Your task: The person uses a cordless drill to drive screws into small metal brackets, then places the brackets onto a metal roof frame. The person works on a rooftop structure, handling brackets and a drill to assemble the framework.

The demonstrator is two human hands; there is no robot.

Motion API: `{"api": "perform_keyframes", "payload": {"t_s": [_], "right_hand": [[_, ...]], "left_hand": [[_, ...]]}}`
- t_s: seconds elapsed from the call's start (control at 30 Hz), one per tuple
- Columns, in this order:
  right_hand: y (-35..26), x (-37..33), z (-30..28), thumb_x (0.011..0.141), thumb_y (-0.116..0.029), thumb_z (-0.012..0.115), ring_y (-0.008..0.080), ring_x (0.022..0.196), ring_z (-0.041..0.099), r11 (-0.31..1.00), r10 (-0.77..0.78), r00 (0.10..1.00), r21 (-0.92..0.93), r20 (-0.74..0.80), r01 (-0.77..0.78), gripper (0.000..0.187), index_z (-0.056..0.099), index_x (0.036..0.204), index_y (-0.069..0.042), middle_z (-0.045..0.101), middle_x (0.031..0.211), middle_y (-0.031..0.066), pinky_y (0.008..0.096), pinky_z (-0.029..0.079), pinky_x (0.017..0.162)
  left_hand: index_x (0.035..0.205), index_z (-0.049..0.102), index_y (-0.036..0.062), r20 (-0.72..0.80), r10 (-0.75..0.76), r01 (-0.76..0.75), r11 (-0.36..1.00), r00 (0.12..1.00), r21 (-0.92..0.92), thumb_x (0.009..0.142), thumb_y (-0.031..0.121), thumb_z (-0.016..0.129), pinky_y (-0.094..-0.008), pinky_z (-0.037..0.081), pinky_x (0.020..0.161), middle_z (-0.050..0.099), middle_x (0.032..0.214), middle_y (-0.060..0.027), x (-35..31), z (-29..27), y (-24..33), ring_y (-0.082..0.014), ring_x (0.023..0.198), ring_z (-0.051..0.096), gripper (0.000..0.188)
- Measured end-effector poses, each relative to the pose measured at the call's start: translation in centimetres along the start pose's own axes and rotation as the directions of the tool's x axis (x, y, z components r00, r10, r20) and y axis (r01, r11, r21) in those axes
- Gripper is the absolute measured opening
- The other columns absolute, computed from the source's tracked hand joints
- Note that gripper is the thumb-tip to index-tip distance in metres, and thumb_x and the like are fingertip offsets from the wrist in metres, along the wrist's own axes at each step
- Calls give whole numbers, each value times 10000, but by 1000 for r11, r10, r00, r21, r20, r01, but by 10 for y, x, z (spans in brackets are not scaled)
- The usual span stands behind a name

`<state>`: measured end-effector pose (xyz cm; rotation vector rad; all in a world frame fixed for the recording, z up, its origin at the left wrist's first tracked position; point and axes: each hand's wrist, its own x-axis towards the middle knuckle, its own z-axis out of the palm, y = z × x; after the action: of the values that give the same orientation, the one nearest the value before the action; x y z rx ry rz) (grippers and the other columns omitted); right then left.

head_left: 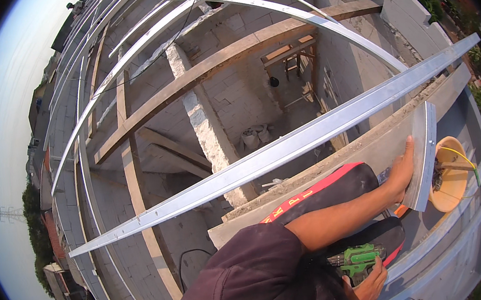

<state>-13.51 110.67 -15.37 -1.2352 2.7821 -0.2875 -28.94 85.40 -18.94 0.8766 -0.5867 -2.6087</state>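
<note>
My left hand (402, 175) is closed on the edge of a short silver metal channel (423, 157), with its thumb up along the near side. The fingers behind the metal are partly hidden. Lower down, close to my body, my right hand (370, 286) grips a green and black cordless drill (357, 259) whose chuck points left. Just beyond the short channel sits a pale orange bucket (451, 198) with a yellow-green handle. Loose items inside it are too small to name.
A long silver metal channel (276, 153) spans the open roof in front of me. Beyond it lie a wooden beam (225, 58), a rough concrete beam (202, 119) and several metal rafters. Below is a deep drop into block-walled rooms with sacks (255, 137) on the floor.
</note>
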Motion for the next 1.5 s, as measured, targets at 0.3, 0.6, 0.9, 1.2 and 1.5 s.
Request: {"api": "perform_keyframes", "payload": {"t_s": [0.3,0.6,0.9,1.2,1.5], "right_hand": [[-7,-18,2,742,-68,802,430,1137,563,838,380,900,332,215,-434,803,438,1457,-36,574,1195,205,507,443,986],[38,-17,-13,679,-61,818,389,1055,587,827,300,936,439,183,-351,495,604,1123,-14,578,1084,162,471,488,925],[79,-45,-23,767,-64,790,200,959,710,428,547,768,677,334,-599,424,666,1169,-14,734,1071,108,368,551,880],[41,-75,-75,840,-87,794,154,892,669,62,615,726,899,307,-433,365,686,1182,-22,705,1033,59,334,535,806],[40,-44,-80,919,-118,758,120,867,644,76,595,715,859,368,-506,314,684,1222,-84,693,940,12,315,518,784]], "left_hand": [[1003,680,11,29,57,-56,998,998,-13,1031,765,274,-343,564,671,663,845,-97,-2,-2,-9,-185,703,652,856],[1042,628,16,159,95,-141,942,983,306,1010,794,225,-420,581,744,650,850,-109,-3,-3,4,-217,808,679,877],[936,597,75,112,83,-121,912,990,393,1038,749,286,-346,510,540,551,717,-55,1,1,-18,-185,584,568,749],[1222,667,-54,254,14,-187,716,967,672,1078,685,255,-318,568,704,719,938,-138,-9,0,-26,-193,846,697,858],[853,700,-75,384,78,-371,493,920,787,1095,632,338,-379,479,745,661,751,-106,-19,0,-51,-173,750,582,830]]}}
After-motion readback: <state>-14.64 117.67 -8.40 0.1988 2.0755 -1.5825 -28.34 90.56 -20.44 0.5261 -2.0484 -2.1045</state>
